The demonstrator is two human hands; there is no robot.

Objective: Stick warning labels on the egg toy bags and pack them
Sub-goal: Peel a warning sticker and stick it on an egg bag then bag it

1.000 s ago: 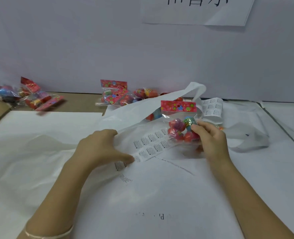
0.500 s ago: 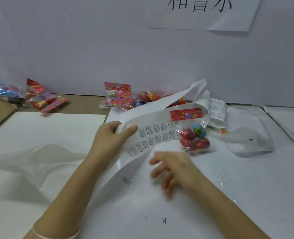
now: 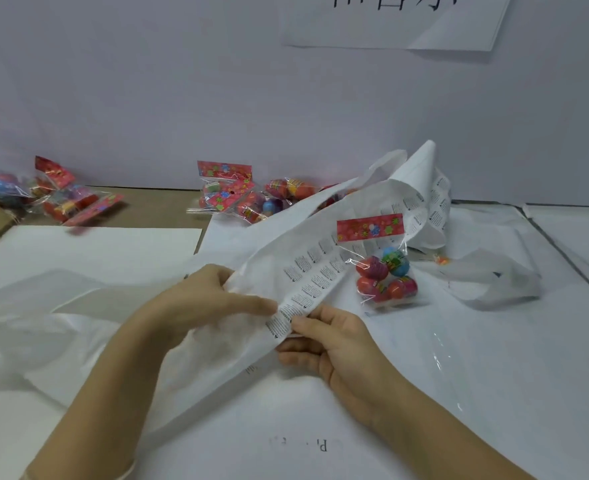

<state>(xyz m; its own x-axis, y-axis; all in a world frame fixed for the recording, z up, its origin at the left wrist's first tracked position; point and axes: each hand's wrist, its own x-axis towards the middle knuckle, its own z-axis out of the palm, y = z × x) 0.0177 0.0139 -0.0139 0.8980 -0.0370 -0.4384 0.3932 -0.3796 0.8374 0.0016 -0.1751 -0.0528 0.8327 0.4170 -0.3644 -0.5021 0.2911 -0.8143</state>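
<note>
Head view: left hand (image 3: 196,306) grips the long white printed label strip (image 3: 317,275), right hand (image 3: 334,344) pinches its near end, clear egg-toy bag (image 3: 383,271) just beyond.

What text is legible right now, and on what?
White wall sheet: large black characters, tops cut off, unreadable.
White label strip: rows of fine print, too small to read.
White table sheet: "P", rest blurred.
Red header card of egg toy bag: no text readable.
</note>
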